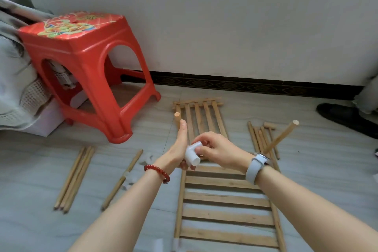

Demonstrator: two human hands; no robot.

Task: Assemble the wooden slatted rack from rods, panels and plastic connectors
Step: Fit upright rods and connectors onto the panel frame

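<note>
My left hand (180,149) grips an upright wooden rod (177,116) whose round tip shows just past my raised thumb. At the base of that hand sits a white plastic connector (192,154), and my right hand (216,149) pinches it from the right. Below both hands a near slatted panel (225,200) lies flat on the floor. A second rod (280,138) slants up from its far right corner. A far slatted panel (202,116) lies beyond my hands. How the connector meets the rod is hidden by my fingers.
Three loose rods (74,180) and a single rod (122,178) with white connectors (128,179) lie left on the tiled floor. More rods (258,139) lie right. A red plastic stool (88,71) and bedding stand at the left, a black shoe (347,117) at the right wall.
</note>
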